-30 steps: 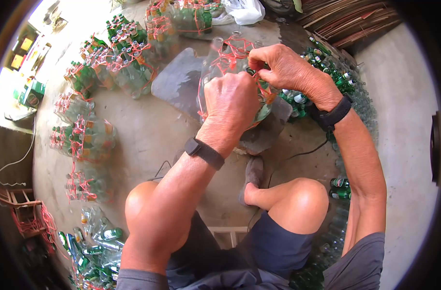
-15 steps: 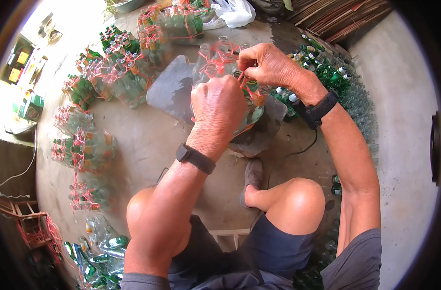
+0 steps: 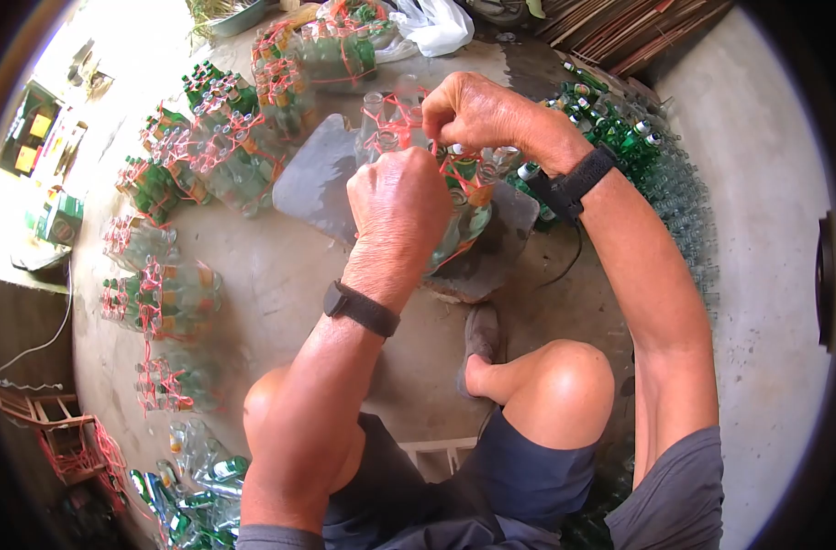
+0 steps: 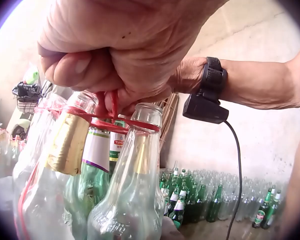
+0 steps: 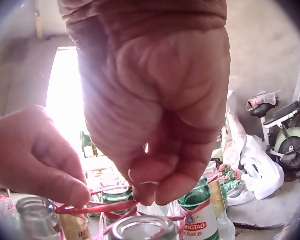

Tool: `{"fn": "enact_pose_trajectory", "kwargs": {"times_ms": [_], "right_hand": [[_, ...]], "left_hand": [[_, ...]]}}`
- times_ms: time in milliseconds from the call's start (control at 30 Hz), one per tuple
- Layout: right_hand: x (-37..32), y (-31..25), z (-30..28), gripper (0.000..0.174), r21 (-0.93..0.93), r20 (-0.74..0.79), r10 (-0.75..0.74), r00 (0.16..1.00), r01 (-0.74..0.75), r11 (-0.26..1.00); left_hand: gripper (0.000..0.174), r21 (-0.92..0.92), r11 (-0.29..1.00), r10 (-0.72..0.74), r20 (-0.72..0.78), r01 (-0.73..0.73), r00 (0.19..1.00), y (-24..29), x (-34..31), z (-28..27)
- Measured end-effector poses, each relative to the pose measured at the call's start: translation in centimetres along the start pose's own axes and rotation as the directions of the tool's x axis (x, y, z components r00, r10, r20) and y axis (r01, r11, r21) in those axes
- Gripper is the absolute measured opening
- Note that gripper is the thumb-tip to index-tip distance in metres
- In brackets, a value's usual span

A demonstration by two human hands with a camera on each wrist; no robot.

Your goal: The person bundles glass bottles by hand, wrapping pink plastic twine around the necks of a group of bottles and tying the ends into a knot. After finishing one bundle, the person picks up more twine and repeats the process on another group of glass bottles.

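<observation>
A bundle of clear and green glass bottles (image 4: 127,205) stands upright before the person, red plastic string (image 4: 97,123) wound around the necks. Above the near side of the bundle, the left hand (image 3: 399,202) has its fingers curled and pinches the string close to the bottle mouths. The right hand (image 3: 491,112), just beyond it, pinches the string between thumb and fingers. Between the hands a short red stretch of string (image 5: 97,207) runs over the bottle tops. One green bottle (image 5: 194,227) bears a white label. In the head view the left hand hides part of the bundle.
Under the bundle lies a grey slab (image 3: 321,179). Several tied bottle bundles (image 3: 161,298) stand to the left, and loose bottles (image 3: 193,495) lie at the lower left. Many standing bottles (image 3: 661,202) line the right wall. A white plastic bag (image 3: 433,27) sits at the back.
The head view has shifted, so bundle and hands appear further left. The right hand has moved a little away from the left, up and outward. Both hands keep hold of the string.
</observation>
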State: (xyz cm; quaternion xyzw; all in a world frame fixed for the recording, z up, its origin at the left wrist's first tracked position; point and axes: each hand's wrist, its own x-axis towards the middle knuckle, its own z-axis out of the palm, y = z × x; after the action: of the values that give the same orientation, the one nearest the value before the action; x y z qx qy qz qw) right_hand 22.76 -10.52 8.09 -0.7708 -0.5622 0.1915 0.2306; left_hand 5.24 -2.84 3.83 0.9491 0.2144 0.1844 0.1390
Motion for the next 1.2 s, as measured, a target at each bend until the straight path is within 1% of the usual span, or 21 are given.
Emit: {"fn": "enact_pose_trajectory", "kwargs": {"times_ms": [33,167,233,267,333,467,533,600,667,733,800,867,967,1033,1133,1200], "right_hand": [[0.0,-0.2,-0.1,0.021,0.061,0.046,0.069,0.997,-0.071,0.996],[0.3,-0.5,-0.5,0.021,0.026,0.053,0.028,0.998,-0.030,0.999],[0.4,-0.7,-0.4,0.022,0.072,0.067,0.046,0.997,-0.051,0.996],[0.5,-0.8,-0.4,0.022,0.073,0.067,0.047,0.997,-0.052,0.996],[0.7,-1.0,-0.7,0.021,0.074,0.121,0.094,0.988,-0.104,0.992],[1.2,-1.6,-1.0,0.022,0.065,0.156,0.103,0.982,-0.114,0.991],[1.3,-2.0,-1.3,0.025,0.002,0.176,0.188,0.966,-0.191,0.982],[1.3,-2.3,-1.5,0.023,-0.017,0.184,0.187,0.965,-0.187,0.982],[1.5,-2.4,-1.5,0.023,-0.036,0.195,0.183,0.963,-0.180,0.983],[1.6,-2.5,-1.5,0.023,-0.086,0.187,0.165,0.968,-0.152,0.985],[1.7,-2.5,-1.6,0.024,-0.095,0.202,0.173,0.964,-0.157,0.983],[1.8,-2.6,-1.7,0.024,-0.102,0.217,0.180,0.959,-0.161,0.982],[2.2,-2.4,-1.4,0.026,-0.105,0.226,0.195,0.954,-0.175,0.979],[2.6,-2.4,-1.3,0.027,-0.105,0.233,0.231,0.945,-0.212,0.972],[3.0,-2.7,-1.3,0.026,-0.132,0.250,0.234,0.939,-0.206,0.970],[3.2,-3.4,-0.6,0.026,-0.151,0.230,0.231,0.945,-0.200,0.968]], "left_hand": [[0.028,0.003,1.000,-0.001,0.010,0.001,1.000,0.0,0.1,-0.1],[0.028,0.000,1.000,0.003,0.025,-0.003,1.000,0.0,0.2,-0.2],[0.027,0.001,1.000,0.006,0.017,-0.006,1.000,0.0,0.2,-0.3],[0.027,0.002,1.000,0.008,0.009,-0.008,1.000,0.0,0.2,-0.3],[0.026,0.008,1.000,0.004,0.022,-0.004,1.000,0.0,0.3,-0.4],[0.025,0.041,0.999,0.015,0.037,-0.017,0.999,-0.1,0.5,-0.3],[0.024,0.045,0.999,0.007,0.031,-0.008,0.999,0.0,0.5,-0.4],[0.024,0.050,0.999,-0.001,0.024,0.000,1.000,0.1,0.5,-0.5],[0.023,0.065,0.998,-0.008,0.079,0.002,0.997,0.0,0.7,-0.5],[0.023,0.063,0.998,-0.006,0.084,0.001,0.996,0.1,0.6,-0.7],[0.023,0.061,0.998,-0.004,0.087,-0.002,0.996,0.2,0.6,-1.0],[0.024,0.058,0.998,-0.035,0.097,0.029,0.995,0.4,0.6,-1.2],[0.025,0.063,0.998,-0.026,0.103,0.020,0.994,0.2,0.7,-1.1],[0.025,0.061,0.998,-0.028,0.102,0.022,0.994,0.3,0.8,-1.4],[0.025,0.056,0.998,-0.039,0.109,0.033,0.993,0.4,0.8,-1.6],[0.024,0.056,0.998,-0.045,0.118,0.038,0.992,0.5,0.9,-1.4]]}}
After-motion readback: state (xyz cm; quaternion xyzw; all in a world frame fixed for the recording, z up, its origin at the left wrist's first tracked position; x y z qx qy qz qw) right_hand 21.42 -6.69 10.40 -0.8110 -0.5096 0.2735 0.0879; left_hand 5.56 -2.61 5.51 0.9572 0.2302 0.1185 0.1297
